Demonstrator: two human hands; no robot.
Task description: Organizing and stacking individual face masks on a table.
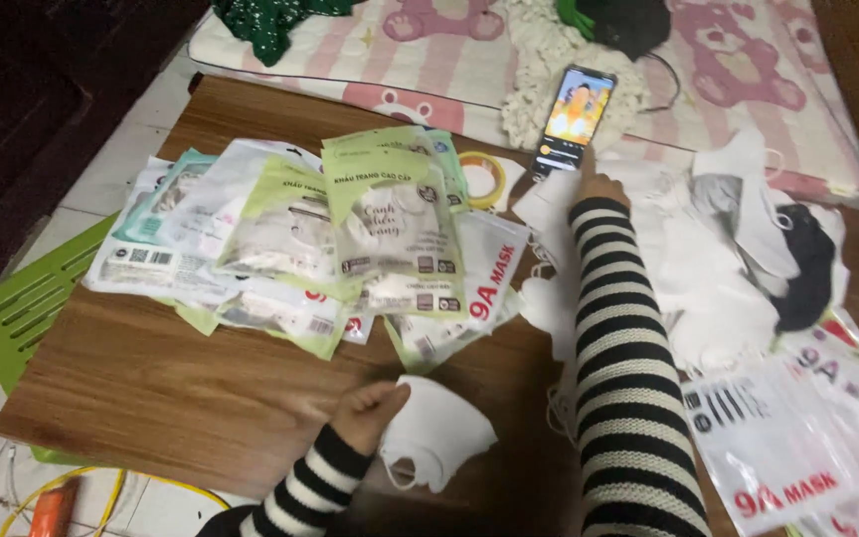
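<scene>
My left hand [368, 413] grips a folded white face mask [439, 433] near the front edge of the low wooden table [181, 368]. My right hand [601, 186], in a black-and-white striped sleeve, reaches far across the table and rests among loose white masks [718, 288] beside a smartphone [575, 117] with a lit screen. Whether that hand holds anything I cannot tell. A pile of packed masks in green and clear pouches [330, 239] lies at the table's middle left.
Empty clear pouches with red print [797, 438] lie at the right front. A black mask [809, 264] sits among the white ones. A roll of yellow tape [482, 179] lies behind the pile. A green slatted tray [22, 303] lies left, a pink mat [429, 50] behind.
</scene>
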